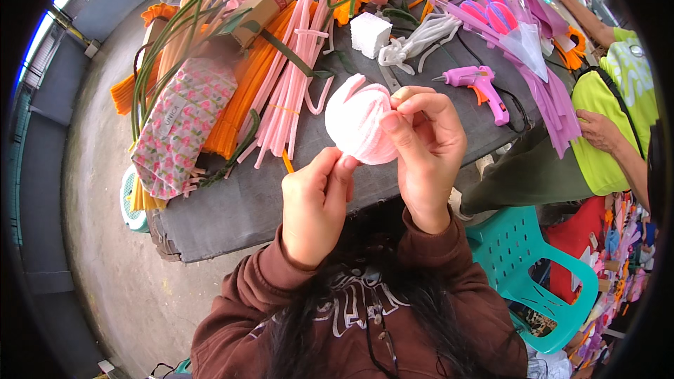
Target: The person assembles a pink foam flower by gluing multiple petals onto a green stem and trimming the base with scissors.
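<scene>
A round, pale pink flower head of bent pipe cleaners (360, 123) is held up over the table's front part. My left hand (318, 195) pinches its lower edge between thumb and index finger. At its right side, the thumb and fingertips of my right hand (429, 152) grip the upper rim. One pink loop sticks up at its top left. Behind it on the table lie a bundle of pink pipe cleaners (281, 110), a white foam block (370, 35), white pipe cleaners (421, 39) and, to the right, a purple glue gun (482, 87) with an orange trigger.
A floral cloth pouch (184, 126), orange pipe cleaners (231, 121) and a cardboard box (263, 13) lie left on the dark table (226, 221). Purple wrapping strips (553, 95) lie at the right. Beside them stands a person in a lime shirt (595, 126), near a green plastic chair (532, 268).
</scene>
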`<state>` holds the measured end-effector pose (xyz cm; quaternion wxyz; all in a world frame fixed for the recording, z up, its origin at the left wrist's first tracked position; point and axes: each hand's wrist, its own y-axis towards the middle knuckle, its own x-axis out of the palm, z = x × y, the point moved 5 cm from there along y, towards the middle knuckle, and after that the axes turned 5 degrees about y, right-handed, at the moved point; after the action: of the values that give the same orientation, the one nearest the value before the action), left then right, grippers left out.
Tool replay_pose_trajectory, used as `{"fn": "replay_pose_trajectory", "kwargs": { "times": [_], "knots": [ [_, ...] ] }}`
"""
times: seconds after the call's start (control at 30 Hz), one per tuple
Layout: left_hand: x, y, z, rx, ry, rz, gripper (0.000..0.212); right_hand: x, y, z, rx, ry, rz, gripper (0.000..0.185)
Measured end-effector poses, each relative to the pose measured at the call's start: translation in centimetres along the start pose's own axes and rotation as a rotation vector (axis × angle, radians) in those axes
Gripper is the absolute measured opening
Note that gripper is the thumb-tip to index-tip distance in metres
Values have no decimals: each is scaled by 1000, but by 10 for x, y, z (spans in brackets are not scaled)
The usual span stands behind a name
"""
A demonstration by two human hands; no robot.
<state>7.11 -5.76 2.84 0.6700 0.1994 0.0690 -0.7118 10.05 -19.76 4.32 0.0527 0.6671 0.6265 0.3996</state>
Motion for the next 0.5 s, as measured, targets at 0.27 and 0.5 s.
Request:
{"fn": "replay_pose_trajectory", "kwargs": {
  "times": [0.27, 0.5],
  "knots": [
    [4, 0, -17, -257, -583, -73, 26, 13, -5, -10, 47, -200, -42, 39],
    [13, -2, -24, -338, -860, -294, 28, 11, 7, -16, 111, -413, -154, 35]
  ]
}}
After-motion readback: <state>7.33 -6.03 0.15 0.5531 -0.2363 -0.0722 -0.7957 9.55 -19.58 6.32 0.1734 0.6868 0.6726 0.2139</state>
